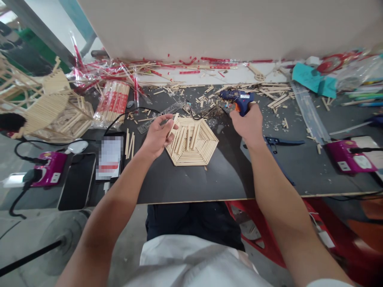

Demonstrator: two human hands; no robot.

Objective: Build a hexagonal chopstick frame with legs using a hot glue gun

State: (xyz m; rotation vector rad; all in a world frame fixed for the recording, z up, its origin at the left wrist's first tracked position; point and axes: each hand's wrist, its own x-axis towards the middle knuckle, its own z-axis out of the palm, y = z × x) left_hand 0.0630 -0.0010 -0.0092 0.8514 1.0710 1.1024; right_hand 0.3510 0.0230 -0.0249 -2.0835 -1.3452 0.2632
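A hexagonal panel of pale wooden sticks [206, 145] lies on the dark table, with several loose sticks across its top. At its upper left edge is my left hand [160, 135], fingers curled and pinching a short wooden stick [176, 119]. My right hand [247, 121], right of the panel and farther back, is wrapped round the handle of a blue glue gun [243, 101]. The gun's nozzle points left over scattered stick scraps.
Left of my left arm lie two phones [76, 181] and a purple power socket [52, 169]. Blue-handled pliers [277, 149] lie right of the panel. Behind are packaged sticks [112, 103] and scraps. A stick structure [50, 107] stands far left; another socket [348, 157] is right.
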